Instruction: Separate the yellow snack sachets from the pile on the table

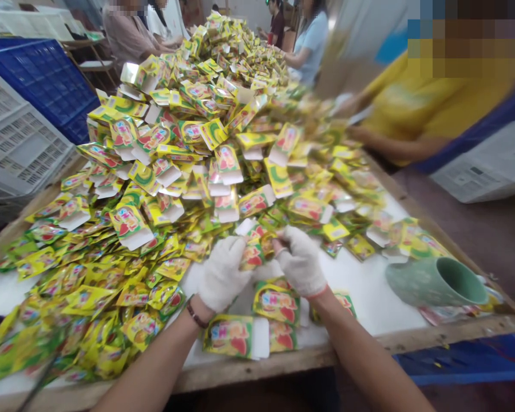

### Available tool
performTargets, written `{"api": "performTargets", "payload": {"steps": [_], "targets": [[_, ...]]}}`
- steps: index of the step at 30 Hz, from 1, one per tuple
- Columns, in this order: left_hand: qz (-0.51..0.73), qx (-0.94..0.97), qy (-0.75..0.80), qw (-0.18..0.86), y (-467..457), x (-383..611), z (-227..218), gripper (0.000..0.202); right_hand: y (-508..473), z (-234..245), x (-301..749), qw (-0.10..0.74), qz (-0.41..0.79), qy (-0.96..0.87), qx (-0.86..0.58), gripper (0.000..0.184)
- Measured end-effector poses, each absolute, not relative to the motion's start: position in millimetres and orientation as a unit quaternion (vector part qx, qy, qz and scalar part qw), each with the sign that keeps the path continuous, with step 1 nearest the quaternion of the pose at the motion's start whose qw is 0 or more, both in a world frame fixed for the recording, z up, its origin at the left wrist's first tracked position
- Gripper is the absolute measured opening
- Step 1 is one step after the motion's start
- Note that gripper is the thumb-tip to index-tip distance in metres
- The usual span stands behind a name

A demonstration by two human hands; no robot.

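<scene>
In a white knit glove, my left hand (224, 274) is closed around a small printed carton (251, 256) above the front of the table. My right hand (301, 262), gloved too, pinches a small yellow sachet (267, 244) close against that carton. Its bare thumb tip shows. Between and below my forearms lie several fruit-print cartons (227, 335), one with a white flap out. To the left spreads a thick layer of yellow-green sachets (133, 292). Beyond my hands rises a tall heap of open-flapped cartons (189, 131).
A green tube (416, 283) lies at the right of the white table (364, 303), which has a wooden edge. Blue and white crates (38, 80) stand at left; another crate (489, 163) is at right. A person in yellow (420, 103) works at the right side; others stand farther back.
</scene>
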State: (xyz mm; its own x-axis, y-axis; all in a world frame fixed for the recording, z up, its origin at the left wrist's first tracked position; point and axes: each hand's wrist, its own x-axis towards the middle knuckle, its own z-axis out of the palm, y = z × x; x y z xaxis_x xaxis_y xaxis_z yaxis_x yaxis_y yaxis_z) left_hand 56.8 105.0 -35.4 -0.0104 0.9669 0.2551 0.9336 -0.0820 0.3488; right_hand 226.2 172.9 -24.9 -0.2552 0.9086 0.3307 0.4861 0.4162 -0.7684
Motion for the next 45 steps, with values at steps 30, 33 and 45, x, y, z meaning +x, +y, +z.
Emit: {"api": "performTargets", "payload": {"steps": [30, 33, 45], "targets": [[0.199, 0.744, 0.637, -0.019, 103.4, 55.4, -33.8, 0.043, 178.2, -19.5, 231.6, 0.221, 0.563, -0.674, -0.424, 0.011], [0.185, 0.742, 0.644, -0.004, 102.7, 57.9, -32.4, 0.041, 175.5, -15.0, 232.4, 0.147, 0.655, -0.614, -0.414, 0.027], [0.416, 0.578, 0.632, 0.307, 101.9, 55.2, -6.0, 0.041, 179.6, -11.7, 243.6, 0.118, 0.761, -0.562, -0.301, 0.037]]}}
